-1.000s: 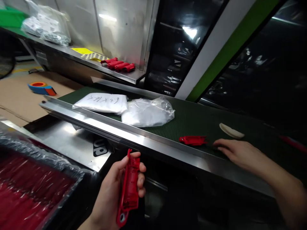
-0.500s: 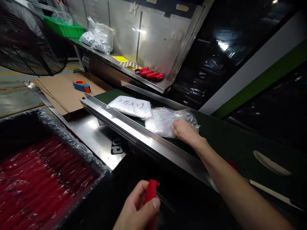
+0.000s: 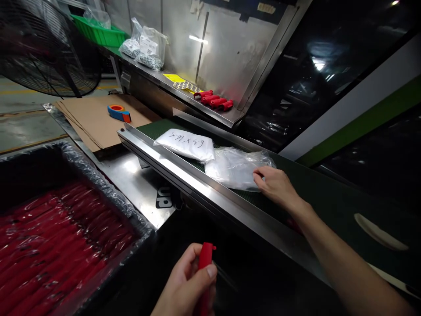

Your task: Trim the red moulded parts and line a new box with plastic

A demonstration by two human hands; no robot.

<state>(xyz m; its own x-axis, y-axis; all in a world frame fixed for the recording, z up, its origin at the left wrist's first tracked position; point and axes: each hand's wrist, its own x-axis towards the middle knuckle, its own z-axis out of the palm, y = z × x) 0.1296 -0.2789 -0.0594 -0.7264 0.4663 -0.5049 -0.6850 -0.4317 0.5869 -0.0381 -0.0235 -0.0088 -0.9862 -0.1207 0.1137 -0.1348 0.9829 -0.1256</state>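
My left hand [image 3: 187, 285] grips a red plastic part [image 3: 204, 263] upright at the bottom of the view, only its top end showing above my fingers. My right hand [image 3: 275, 185] reaches over the steel rail onto the green conveyor belt [image 3: 315, 193] and rests on the edge of a clear plastic bag [image 3: 235, 166] of white contents. Whether its fingers pinch the bag is unclear. A second white bag [image 3: 186, 144] with handwritten numbers lies just left of it.
A black bin [image 3: 62, 232] lined with plastic holds several red parts at lower left. Red parts [image 3: 213, 100], a yellow sheet and bagged hardware sit on the steel shelf behind. Cardboard with a tape dispenser [image 3: 119, 112], a fan [image 3: 39, 48] and a white oval piece [image 3: 378, 231] are also in view.
My right hand left the red part on the belt, moved left to the clear bag, then slid to its right edge. My left hand lowered the red part.
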